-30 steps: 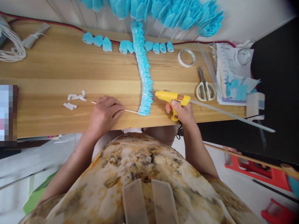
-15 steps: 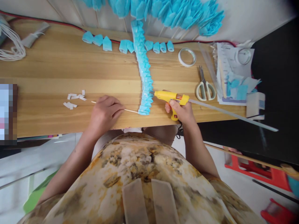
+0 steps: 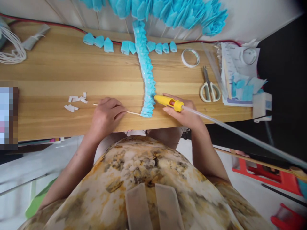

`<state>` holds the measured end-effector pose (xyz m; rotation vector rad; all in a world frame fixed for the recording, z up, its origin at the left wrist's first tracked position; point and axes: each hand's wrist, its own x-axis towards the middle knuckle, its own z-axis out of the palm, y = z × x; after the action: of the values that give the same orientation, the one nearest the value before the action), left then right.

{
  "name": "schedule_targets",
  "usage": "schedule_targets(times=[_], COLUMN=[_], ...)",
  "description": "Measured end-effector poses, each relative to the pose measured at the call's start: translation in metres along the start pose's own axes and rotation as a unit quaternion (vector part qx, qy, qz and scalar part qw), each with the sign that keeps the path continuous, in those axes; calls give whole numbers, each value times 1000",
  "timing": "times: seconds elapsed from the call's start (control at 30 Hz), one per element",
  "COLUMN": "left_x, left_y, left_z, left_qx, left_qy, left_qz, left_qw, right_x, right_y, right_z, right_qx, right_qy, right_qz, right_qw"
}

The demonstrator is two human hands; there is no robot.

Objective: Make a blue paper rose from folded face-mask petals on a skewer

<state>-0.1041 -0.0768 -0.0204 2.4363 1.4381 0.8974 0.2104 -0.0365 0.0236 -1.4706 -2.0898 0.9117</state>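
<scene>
My left hand point(image 3: 106, 115) lies closed over a thin wooden stick point(image 3: 133, 112) near the front edge of the wooden table point(image 3: 59, 73). The stick's right end carries a long strip of layered light-blue paper pieces point(image 3: 146, 75) that runs back to the wall. My right hand point(image 3: 184, 114) grips a yellow glue gun point(image 3: 168, 102), rolled so its barrel faces up. Its nozzle touches the blue strip near its lower end. A long clear glue stick point(image 3: 240, 134) juts out of the gun's rear toward the right.
Loose blue paper cones point(image 3: 105, 44) line the back of the table. A tape roll point(image 3: 190, 57), scissors point(image 3: 209, 88) and a pile of papers with blue scraps point(image 3: 240, 75) lie to the right. White paper snippets point(image 3: 76, 103) sit left of my left hand.
My right hand has rolled the glue gun over and pushed its nozzle left onto the blue strip. The glue stick's far end has swung down to the right. My left hand stays put.
</scene>
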Motion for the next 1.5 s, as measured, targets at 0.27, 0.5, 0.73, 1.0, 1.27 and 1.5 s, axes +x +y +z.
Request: schedule_targets(times=[0.27,0.5,0.73,1.0,1.27,1.5], left_x=[0,0,4,16,22,25], left_y=[0,1,3,-4,-3,-2], left_z=[0,-1,-5,-7,-9,-10], left_qx=[-4,-2,-5,-10,-43,-33], left_qy=[-1,-7,-36,-86,-89,-117], left_qz=[1,-9,4,68,75,62], left_qw=[1000,1000,999,994,992,991], right_x=[-10,-5,-4,-8,-8,-8], right_y=[10,31,33,34,36,34], right_z=[-31,4,16,17,18,16], right_qx=[58,286,319,338,322,336], right_qy=[54,100,118,138,131,122], right_qz=[0,60,54,42,57,52], right_qw=[997,951,939,930,936,933])
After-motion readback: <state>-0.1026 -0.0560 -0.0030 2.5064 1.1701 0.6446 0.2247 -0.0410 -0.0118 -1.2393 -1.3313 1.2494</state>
